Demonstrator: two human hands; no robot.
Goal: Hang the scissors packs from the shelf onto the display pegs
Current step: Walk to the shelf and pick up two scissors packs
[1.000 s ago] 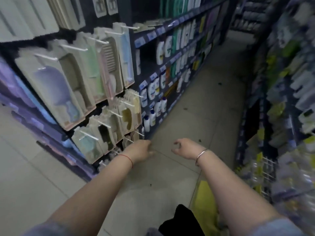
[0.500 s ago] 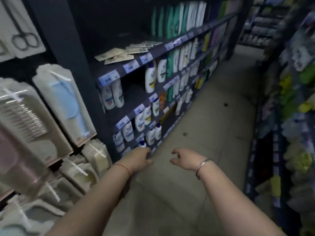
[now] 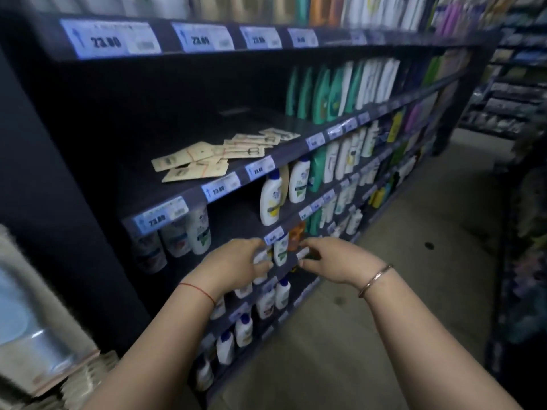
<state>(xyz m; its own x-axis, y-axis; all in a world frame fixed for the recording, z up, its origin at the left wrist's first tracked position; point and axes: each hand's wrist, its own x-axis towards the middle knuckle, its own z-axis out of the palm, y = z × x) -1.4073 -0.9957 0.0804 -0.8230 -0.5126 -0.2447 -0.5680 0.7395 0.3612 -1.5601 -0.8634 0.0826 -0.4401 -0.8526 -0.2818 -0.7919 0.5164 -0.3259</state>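
Head view: left hand (image 3: 233, 263) and right hand (image 3: 337, 261), fingers loosely curled and empty, hover below the scissors packs (image 3: 207, 158) on the shelf (image 3: 139, 190); next, likely reach up and grasp one.

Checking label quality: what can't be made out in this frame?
Head view:
- scissors packs: overlapping pile on the shelf, count unclear.
- Display pegs: outside the frame; only blurred packaging at the left edge.
- bottles: labels too small, blurred.
- left hand, right hand: fingertips blurred against the bottles.

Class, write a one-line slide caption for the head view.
Left hand and right hand, both empty, below scissors packs scattered on a shelf.
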